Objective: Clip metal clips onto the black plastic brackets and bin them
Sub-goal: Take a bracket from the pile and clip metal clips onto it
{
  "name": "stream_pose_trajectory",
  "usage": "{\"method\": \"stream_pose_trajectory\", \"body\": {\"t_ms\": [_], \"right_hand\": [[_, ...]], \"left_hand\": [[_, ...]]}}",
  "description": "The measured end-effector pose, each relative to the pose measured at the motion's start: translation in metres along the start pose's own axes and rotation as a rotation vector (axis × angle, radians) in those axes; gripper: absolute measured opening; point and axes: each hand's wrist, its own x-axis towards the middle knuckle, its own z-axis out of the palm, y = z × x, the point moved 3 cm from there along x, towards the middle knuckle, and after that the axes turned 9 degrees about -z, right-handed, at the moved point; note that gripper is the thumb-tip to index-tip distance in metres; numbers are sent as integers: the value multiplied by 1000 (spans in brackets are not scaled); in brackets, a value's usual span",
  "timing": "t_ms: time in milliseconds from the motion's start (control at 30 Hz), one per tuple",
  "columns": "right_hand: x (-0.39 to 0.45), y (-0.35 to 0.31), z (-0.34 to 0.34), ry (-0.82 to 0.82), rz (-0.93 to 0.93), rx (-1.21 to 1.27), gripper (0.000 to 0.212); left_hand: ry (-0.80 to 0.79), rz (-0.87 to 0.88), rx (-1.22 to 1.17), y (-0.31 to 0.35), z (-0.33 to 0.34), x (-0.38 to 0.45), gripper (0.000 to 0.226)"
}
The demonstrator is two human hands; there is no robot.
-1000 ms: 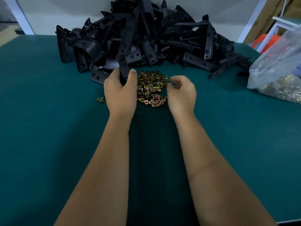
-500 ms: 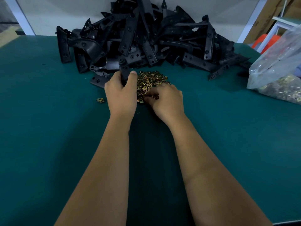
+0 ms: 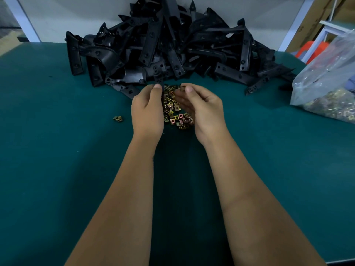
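1. Left hand (image 3: 148, 110) curled round a black bracket (image 3: 160, 77), near the table's (image 3: 48, 150) far edge
2. Right hand (image 3: 201, 108) pinched, maybe on a clip; cannot tell
3. Clip pile (image 3: 175, 112) between hands: tiny, hard, slippery, so pinch by edges

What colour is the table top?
Dark teal green table top, seen in the head view.

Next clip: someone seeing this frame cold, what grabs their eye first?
The big heap of black plastic brackets at the far edge of the green table dominates. In front of it, the left hand and right hand meet above a small pile of brass-coloured metal clips, the left gripping a black bracket. A clear bag of more clips sits at the right edge.
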Motion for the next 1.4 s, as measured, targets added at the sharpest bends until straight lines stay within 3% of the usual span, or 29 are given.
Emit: {"method": "stream_pose_trajectory", "body": {"t_ms": [200,567,733,900,1033,1400], "right_hand": [[0,0,-1,34,111,268,12],[-1,-2,1,14,32,117,18],[1,-3,0,39,75,189,22],[-1,-5,0,110,50,197,15],[-1,-6,0,105,29,189,22],[-2,-7,-4,195,65,168,9]], "left_hand": [[-42,55,73,2,5,-2,48],[-65,106,182,1,10,-5,42],[-82,162,230,1,13,-7,42],[-72,111,224,-1,13,-8,34],[-86,91,199,-2,13,-7,32],[-205,133,162,-6,16,-1,25]]}}
